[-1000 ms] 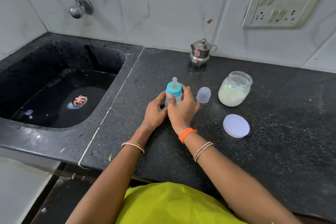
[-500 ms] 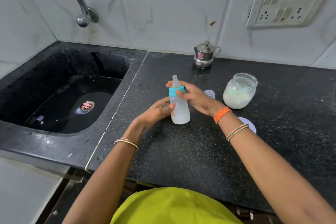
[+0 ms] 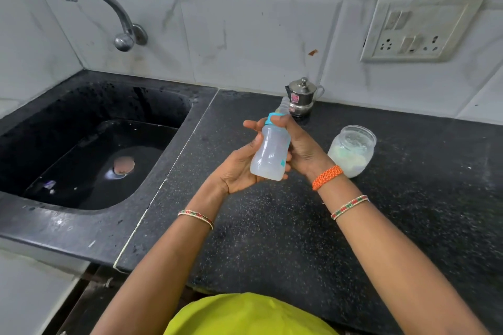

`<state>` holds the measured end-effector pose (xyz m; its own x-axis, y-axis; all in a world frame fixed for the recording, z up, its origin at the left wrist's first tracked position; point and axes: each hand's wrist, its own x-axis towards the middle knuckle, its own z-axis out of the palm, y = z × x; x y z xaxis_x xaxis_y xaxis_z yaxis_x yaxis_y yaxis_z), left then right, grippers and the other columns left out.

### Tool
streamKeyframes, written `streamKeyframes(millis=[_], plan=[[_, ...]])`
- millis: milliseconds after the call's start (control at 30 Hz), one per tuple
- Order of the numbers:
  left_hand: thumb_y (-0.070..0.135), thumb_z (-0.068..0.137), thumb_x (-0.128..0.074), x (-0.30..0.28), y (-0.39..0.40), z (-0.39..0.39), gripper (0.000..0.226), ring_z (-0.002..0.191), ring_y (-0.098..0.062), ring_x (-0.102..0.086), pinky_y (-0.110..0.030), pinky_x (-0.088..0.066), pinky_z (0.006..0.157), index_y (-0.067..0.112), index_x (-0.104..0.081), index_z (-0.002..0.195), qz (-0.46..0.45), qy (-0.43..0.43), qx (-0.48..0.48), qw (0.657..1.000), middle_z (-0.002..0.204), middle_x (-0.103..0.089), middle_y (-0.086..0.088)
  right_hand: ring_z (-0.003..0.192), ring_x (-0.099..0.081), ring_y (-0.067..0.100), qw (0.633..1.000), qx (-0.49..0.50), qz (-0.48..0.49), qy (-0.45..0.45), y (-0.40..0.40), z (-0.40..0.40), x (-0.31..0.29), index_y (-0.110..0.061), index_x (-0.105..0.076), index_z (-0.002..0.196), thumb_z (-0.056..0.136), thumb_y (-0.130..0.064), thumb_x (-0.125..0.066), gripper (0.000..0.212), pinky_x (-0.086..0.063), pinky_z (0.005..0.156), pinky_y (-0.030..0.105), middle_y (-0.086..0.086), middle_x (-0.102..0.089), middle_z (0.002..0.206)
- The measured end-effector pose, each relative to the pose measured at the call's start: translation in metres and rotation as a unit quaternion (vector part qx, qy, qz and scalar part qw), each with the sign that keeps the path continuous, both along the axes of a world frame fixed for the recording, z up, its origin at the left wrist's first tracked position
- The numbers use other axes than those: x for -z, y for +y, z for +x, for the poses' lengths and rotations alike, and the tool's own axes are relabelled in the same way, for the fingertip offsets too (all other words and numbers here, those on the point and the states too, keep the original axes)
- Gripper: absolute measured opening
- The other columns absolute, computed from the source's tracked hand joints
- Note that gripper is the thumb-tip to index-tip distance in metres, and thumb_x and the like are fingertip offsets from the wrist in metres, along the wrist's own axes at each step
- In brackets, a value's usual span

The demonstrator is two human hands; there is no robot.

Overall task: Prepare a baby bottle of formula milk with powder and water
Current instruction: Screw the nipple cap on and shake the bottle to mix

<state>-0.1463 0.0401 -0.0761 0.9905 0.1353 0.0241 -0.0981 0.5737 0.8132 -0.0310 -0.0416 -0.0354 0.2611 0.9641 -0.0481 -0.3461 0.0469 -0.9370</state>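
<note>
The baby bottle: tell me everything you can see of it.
The baby bottle is translucent plastic with a waisted body, a teal collar and a pale teat. It holds cloudy whitish liquid. It is lifted off the counter and tilted, teat pointing up and away toward the wall. The left hand cups its base and side; the right hand grips it from the other side.

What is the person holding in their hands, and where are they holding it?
A baby bottle, tilted above the counter. The left hand cups its lower body from beneath; the right hand grips its upper body, just under the blue collar.
</note>
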Motion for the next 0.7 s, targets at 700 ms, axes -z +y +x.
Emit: streamKeyframes(millis=[700], plan=[[0.028, 0.079, -0.075, 0.051, 0.003, 0.012, 0.059, 0.113, -0.013, -0.057, -0.03, -0.047, 0.098, 0.021, -0.047, 0.13, 0.391, 0.117, -0.346, 0.845, 0.125, -0.059, 0.002, 0.142, -0.026, 0.032, 0.756, 0.306, -0.19, -0.546, -0.019, 0.024, 0.045, -0.013, -0.042, 0.136, 0.086, -0.055, -0.057, 0.067, -0.035, 0.106, 0.05, 0.017, -0.027, 0.153]])
